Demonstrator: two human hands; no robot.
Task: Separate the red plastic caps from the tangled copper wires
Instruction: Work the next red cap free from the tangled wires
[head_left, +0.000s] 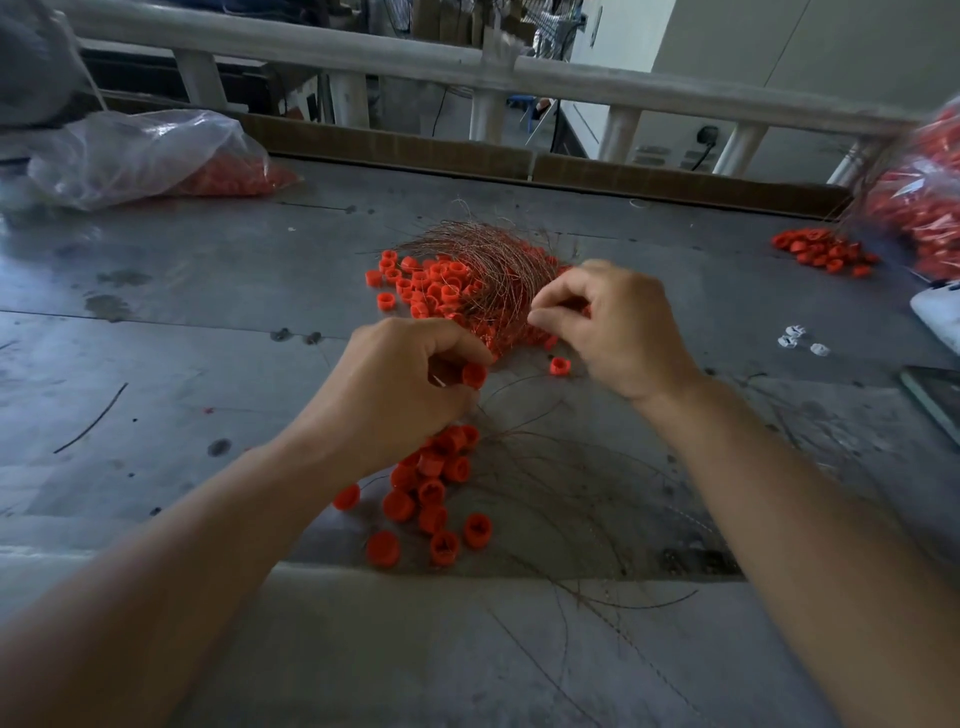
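The grey metal table carries the work; read it as a clock face with 6 o'clock at the person's edge. The tangle of copper wires lies at the centre, with a cluster of red caps caught in its 9 o'clock side. The left hand sits just toward 6 o'clock from the tangle, fingers curled, pinching one red cap between thumb and fingertips. The right hand sits at the tangle's 4 o'clock side, fingers curled, thumb and forefinger drawn together on the edge of the tangle (the strand itself is too fine to make out). One loose cap lies on the table between the two hands. A pile of freed caps lies toward 6 o'clock, beneath the left wrist, with loose wire strands fanned beside it. At 10 o'clock lies a clear plastic bag holding red caps. At 2 o'clock, a second bag of caps stands blurred at the frame edge, with a small heap of caps beside it. A few white pieces lie at 3 o'clock.
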